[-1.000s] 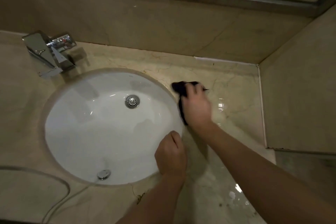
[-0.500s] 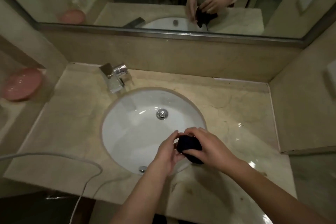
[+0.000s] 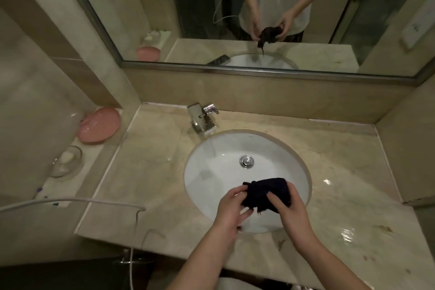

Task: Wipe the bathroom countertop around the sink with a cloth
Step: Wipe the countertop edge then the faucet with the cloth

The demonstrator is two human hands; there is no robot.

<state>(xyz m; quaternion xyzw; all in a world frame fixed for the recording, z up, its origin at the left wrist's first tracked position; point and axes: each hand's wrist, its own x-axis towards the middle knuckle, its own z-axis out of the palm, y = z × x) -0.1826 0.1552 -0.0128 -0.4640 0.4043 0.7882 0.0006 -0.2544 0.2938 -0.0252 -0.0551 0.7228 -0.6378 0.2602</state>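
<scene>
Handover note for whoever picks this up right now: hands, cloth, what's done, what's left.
Left hand: pinches the left end of the dark cloth.
Right hand: grips the cloth's right side.
Cloth: bunched between both hands, held above the front of the sink, off the countertop.
Done: the counter right of the sink looks wet and shiny, so it has likely been wiped.
Left: brownish stains remain at the front right; the areas left of the sink and behind it by the tap look dry and probably still need wiping.
</scene>
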